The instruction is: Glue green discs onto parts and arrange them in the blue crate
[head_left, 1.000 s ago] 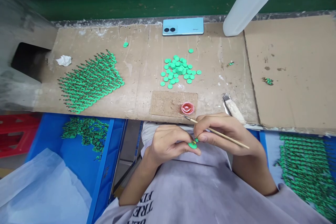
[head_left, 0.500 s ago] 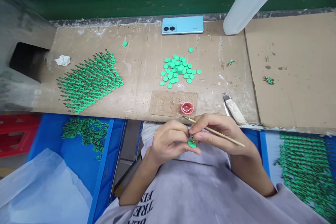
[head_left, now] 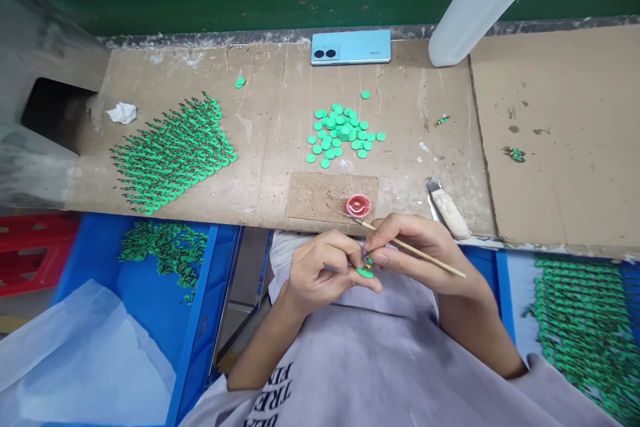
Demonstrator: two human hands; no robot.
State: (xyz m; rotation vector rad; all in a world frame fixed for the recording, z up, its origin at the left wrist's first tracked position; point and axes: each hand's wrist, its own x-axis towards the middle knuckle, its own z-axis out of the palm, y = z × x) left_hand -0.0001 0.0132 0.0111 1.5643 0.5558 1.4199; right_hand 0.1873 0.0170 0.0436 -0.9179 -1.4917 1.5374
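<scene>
My left hand (head_left: 320,270) pinches a small green disc piece (head_left: 365,271) close to my chest, fingers curled round it. My right hand (head_left: 417,250) grips a thin wooden brush (head_left: 410,249), whose tip points up-left toward a small red paint cap (head_left: 358,205); its fingertips also touch the green piece. A loose pile of green discs (head_left: 341,133) lies on the cardboard-covered bench (head_left: 270,127) beyond the cap.
Rows of finished green pieces (head_left: 173,153) lie at the bench's left. A blue phone (head_left: 351,47) and a white plastic bottle (head_left: 480,7) stand at the back. Blue bins (head_left: 195,320) with more green pieces (head_left: 580,327) flank my lap. A scraper (head_left: 445,208) lies right of the cap.
Both hands have stayed together over my lap; the green piece has been turned slightly between the fingers and the brush tip has shifted a little. Nothing on the bench has moved.
</scene>
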